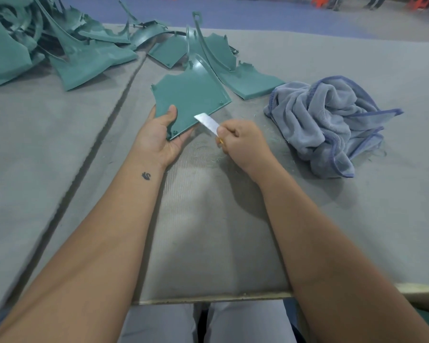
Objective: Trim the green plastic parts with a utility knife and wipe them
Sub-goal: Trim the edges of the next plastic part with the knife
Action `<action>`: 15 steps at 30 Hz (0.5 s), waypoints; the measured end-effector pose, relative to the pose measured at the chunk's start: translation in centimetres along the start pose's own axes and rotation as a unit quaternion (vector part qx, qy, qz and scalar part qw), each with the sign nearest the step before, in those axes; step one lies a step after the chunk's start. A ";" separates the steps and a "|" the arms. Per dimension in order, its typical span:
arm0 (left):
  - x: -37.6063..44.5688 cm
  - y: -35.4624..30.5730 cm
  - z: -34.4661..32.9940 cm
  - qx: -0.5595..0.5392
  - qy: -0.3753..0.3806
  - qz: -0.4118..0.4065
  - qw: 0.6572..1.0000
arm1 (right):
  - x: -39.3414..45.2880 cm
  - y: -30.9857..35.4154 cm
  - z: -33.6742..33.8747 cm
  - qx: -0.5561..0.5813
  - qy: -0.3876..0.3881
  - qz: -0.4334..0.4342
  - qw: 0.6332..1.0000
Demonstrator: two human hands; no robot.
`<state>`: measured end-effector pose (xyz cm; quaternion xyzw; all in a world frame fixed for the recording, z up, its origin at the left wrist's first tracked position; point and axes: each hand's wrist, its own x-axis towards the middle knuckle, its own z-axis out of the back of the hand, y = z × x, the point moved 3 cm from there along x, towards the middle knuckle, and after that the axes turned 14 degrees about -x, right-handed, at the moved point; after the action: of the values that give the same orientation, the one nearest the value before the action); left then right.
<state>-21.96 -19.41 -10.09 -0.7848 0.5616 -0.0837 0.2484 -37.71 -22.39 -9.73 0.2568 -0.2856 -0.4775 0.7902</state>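
My left hand grips the near corner of a flat green plastic part, thumb on top and fingers underneath, holding it just above the grey table. My right hand pinches a utility knife; its silver blade points up-left and touches the part's near right edge. A crumpled blue-grey cloth lies on the table to the right of my right hand.
Several more green plastic parts lie behind the held one and in a big pile at the far left. A dark seam runs diagonally across the table. Fine shavings litter the mat near my hands. The table's front edge is above my lap.
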 end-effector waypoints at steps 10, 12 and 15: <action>-0.1 0.1 -0.1 0.004 0.014 -0.014 1.000 | -0.2 0.2 0.0 -0.006 0.018 0.001 1.000; -0.2 0.0 -0.2 0.027 0.034 -0.024 0.999 | -0.2 0.0 0.7 0.102 -0.022 -0.039 0.994; -0.4 -0.3 -0.4 0.034 0.067 -0.037 0.996 | -0.2 -0.8 1.8 0.245 -0.106 -0.092 0.959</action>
<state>-22.01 -19.07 -9.57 -0.7890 0.5442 -0.1642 0.2332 -39.53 -22.75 -9.04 0.4155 -0.4513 -0.4884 0.6206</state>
